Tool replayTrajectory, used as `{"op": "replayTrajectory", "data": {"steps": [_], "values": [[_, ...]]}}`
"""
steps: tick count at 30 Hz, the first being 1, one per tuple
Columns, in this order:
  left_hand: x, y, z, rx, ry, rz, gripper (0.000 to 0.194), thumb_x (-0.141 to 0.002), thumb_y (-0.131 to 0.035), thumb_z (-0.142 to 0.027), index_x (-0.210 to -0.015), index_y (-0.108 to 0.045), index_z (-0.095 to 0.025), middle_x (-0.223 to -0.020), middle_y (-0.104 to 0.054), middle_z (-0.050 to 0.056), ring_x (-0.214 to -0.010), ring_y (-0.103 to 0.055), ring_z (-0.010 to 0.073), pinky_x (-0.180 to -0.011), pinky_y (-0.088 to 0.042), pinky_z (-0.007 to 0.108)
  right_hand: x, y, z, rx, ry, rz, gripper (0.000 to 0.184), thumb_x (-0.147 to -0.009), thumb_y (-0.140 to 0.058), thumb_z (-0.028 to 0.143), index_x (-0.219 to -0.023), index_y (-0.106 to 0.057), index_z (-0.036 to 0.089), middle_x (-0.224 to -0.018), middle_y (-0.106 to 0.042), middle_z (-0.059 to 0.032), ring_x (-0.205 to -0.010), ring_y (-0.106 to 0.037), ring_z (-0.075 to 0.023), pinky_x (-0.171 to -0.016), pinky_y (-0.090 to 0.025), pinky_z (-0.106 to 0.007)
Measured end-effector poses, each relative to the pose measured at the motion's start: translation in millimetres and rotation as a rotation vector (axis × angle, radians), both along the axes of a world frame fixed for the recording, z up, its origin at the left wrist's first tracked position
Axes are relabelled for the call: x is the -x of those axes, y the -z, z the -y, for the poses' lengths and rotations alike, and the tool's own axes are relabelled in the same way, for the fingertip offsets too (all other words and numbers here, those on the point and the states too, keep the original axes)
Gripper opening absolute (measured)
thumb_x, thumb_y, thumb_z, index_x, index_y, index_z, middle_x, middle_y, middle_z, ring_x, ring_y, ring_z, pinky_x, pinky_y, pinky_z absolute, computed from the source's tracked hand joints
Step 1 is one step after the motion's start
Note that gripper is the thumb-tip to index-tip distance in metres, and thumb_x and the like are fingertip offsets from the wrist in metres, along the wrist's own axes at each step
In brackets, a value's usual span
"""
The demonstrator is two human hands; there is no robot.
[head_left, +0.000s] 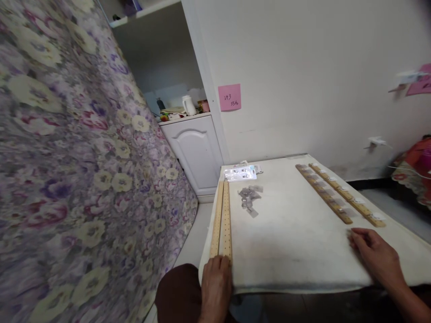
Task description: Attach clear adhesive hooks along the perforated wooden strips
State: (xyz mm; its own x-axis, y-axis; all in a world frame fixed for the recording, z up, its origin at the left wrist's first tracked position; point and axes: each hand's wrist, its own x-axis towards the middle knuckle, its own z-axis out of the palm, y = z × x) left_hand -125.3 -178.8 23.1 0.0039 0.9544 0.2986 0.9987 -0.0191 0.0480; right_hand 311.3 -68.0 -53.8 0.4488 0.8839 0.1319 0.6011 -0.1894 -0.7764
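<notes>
Hands (216,280) at near ends of strips (226,220)

The person is wearing a plain, dark reddish-brown cloth garment (178,291), which is covering a rounded knee or thigh and showing a smooth, matte surface. Both the bare, five-fingered left hand (217,281) and the bare right hand (377,255) are showing short fingernails too small to make out in detail. The right forearm is showing bare above the wrist, its far end running into dim shadow.
</notes>
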Motion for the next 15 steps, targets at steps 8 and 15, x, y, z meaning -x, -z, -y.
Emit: {"op": "replayTrajectory", "data": {"steps": [8, 15], "values": [[-30.3, 4.8, 3.3, 0.034, 0.149, 0.295, 0.022, -0.089, -0.039, -0.015, -0.090, -0.060, -0.022, -0.088, -0.062, 0.005, -0.083, -0.058, 0.0184, -0.073, -0.045, 0.029, 5.7, -9.5, 4.1, -0.002, 0.037, -0.059, 0.037, -0.072, -0.049, 0.050, -0.097, -0.059, 0.024, -0.074, -0.070, -0.0063, -0.070, -0.067, -0.0272, -0.068, -0.048, -0.039], [12.8, 13.6, -20.3, -0.108, 0.091, 0.219, 0.028, -0.089, -0.039, -0.022, -0.107, -0.060, -0.018, -0.113, -0.058, 0.012, -0.107, -0.052, 0.0247, -0.091, -0.043, 0.042, 88.1, -32.3, 10.0, -0.047, -0.269, -0.233, 0.037, -0.076, -0.051, 0.050, -0.097, -0.058, 0.020, -0.072, -0.066, -0.0023, -0.064, -0.062, -0.0193, -0.063, -0.048, -0.029]]}}
